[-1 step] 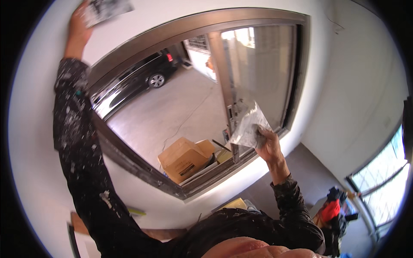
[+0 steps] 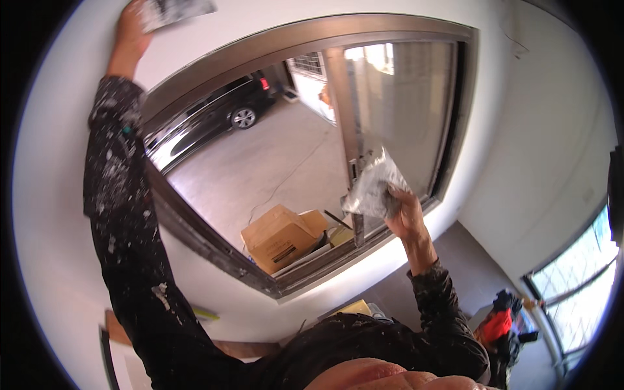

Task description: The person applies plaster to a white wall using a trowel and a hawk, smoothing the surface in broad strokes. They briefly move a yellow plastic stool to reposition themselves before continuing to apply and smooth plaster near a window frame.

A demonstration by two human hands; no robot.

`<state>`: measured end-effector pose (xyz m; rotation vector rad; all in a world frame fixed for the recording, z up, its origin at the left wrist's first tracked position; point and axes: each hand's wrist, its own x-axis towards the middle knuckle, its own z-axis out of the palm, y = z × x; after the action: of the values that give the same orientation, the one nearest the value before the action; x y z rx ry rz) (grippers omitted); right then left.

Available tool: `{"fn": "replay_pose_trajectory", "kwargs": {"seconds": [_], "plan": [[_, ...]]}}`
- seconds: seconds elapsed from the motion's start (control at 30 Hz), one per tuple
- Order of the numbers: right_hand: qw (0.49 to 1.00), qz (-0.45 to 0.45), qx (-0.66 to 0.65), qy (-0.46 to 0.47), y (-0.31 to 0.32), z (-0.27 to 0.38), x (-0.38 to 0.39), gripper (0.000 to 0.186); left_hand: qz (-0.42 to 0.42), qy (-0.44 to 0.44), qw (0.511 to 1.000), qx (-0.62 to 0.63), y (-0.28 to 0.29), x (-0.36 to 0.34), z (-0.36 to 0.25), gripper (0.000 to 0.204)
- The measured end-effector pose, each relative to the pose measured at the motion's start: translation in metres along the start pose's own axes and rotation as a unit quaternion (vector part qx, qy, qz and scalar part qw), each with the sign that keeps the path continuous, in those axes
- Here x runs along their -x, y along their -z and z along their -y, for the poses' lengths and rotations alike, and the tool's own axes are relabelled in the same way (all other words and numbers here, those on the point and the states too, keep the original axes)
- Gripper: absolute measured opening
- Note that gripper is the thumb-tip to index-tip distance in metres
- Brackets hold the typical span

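left hand (image 2: 130, 32) grips smeared trowel (image 2: 175, 10) flat on white wall, far left | right hand (image 2: 406, 214) grips plaster-caked hawk (image 2: 374, 185), tilted, by window frame (image 2: 214, 250)

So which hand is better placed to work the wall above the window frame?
Probably the left hand: it presses a smeared flat tool against the wall above the window frame. The right hand is low.

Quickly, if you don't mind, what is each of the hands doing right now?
Left hand: closed on a plaster-smeared flat tool pressed to the white wall.
Right hand: closed on a second smeared flat tool, by the window frame.
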<state>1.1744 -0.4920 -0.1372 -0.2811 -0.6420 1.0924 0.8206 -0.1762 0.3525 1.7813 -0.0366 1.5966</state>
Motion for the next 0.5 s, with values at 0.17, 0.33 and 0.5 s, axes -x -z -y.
{"fn": "replay_pose_trajectory", "kwargs": {"seconds": [0.17,0.33,0.5], "plan": [[0.908,0.056,0.337,0.244,-0.094,0.030,-0.103,0.030,0.114,-0.003,0.993,-0.013,-0.077,0.058,-0.040,0.034],[0.632,-0.056,0.571,0.521,-0.186,0.059,-0.190,0.030,-0.019,0.024,0.995,-0.092,-0.041,0.125,-0.113,0.048],[0.478,-0.148,0.604,0.620,-0.228,0.068,-0.226,0.033,-0.018,0.033,0.994,-0.100,-0.002,0.256,-0.120,0.043]]}}
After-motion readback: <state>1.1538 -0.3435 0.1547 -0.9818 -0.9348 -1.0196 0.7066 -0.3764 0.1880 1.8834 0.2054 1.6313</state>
